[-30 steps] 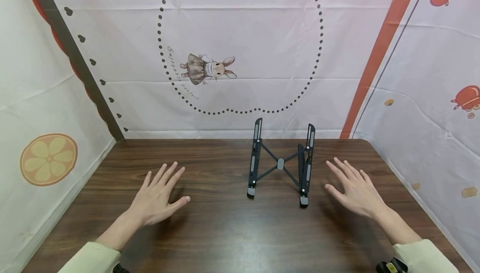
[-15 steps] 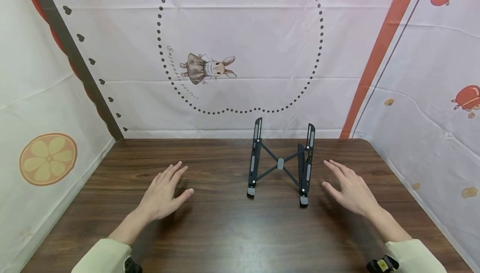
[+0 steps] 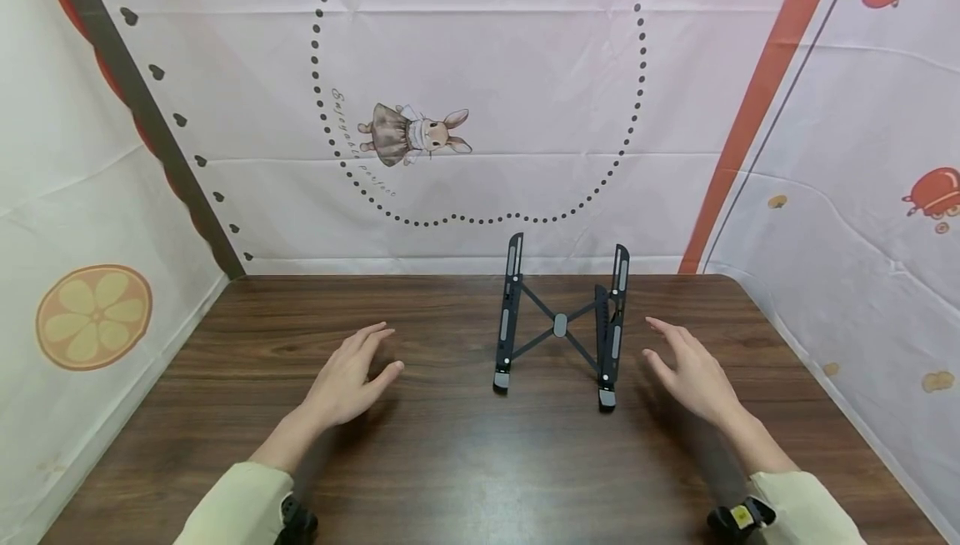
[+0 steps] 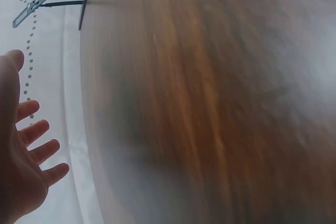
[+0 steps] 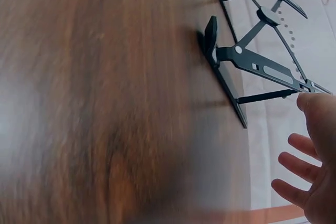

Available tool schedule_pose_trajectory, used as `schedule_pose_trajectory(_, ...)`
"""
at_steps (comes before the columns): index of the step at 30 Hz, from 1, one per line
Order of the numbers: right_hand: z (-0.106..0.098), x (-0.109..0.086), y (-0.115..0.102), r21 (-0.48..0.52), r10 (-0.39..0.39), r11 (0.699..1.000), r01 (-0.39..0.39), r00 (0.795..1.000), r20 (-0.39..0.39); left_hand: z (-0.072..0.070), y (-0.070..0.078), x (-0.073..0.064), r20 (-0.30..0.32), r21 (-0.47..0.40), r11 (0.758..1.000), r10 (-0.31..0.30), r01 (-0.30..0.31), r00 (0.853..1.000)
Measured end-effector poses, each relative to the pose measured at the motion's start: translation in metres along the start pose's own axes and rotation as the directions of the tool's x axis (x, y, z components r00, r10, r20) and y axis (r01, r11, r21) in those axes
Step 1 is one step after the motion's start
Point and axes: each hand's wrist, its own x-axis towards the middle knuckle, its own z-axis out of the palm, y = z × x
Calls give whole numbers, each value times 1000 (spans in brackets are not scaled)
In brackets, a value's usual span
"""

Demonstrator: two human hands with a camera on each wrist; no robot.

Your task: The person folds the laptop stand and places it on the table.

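Observation:
A black folding laptop stand (image 3: 560, 326) with grey pads and a crossed middle brace stands unfolded toward the back of the wooden table. To its left, my left hand (image 3: 347, 382) hovers over the tabletop, fingers extended and thumb apart, holding nothing. My right hand (image 3: 696, 376) is closer to the stand, just beyond its right rail, with relaxed fingers and nothing in its grasp. In the right wrist view the thumb of the right hand (image 5: 320, 150) overlaps the end of the stand's rail (image 5: 268, 69). The left wrist view shows the left hand (image 4: 26, 150) with fingers spread.
The brown wooden table (image 3: 480, 462) ends against a white printed cloth (image 3: 480, 53) hanging behind and along both sides. A black strap device (image 3: 741, 517) sits on the right wrist, and another (image 3: 296, 520) on the left, below light green sleeves.
Both hands have moved inward toward the stand, the left one rightward and farther than the right one. The laptop stand stays in place.

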Motion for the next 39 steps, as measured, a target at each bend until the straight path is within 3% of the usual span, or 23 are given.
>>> schedule_pose_trajectory(8,4,4,-3,93,65,993,-67,997,28,10,6,14,-52,-44,999,2,-4,999)
schedule_pose_trajectory(16,7,10,-9,153,98,983,-100,995,21,18,14,28,-50,-143,989,-30,22,998)
schedule_pose_trajectory(23,13,14,-10,203,141,968,-146,989,36,28,15,38,-87,-212,977,-47,27,995)
schedule_pose_trajectory(31,19,17,-12,249,198,947,-205,979,54,37,21,47,-48,-351,931,-121,97,991)
schedule_pose_trajectory(39,23,21,-18,263,300,915,-305,952,61,49,33,59,-14,-466,871,-179,152,984)
